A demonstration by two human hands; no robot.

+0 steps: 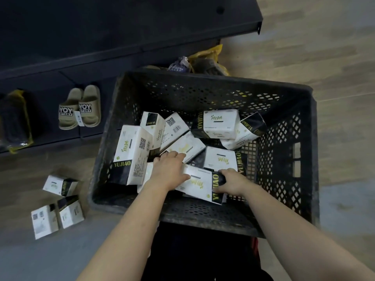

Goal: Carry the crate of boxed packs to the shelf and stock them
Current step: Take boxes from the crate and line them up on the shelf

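Head view: hands (170,171) cover both ends of the gripped pack (199,183).

A: crate (203,217) colour?
B: black, lattice holes. packs (219,122) white, black band, yellow-green lettering.
A: slippers (70,110)?
B: tan, black-white logo. shelf (121,21) dark, floor (324,47) beige woodgrain.

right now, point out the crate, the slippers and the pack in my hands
crate (203,211), head view, near wall
slippers (88,109), head view, strap of the slipper nearer the crate
pack (199,184), head view, white top face
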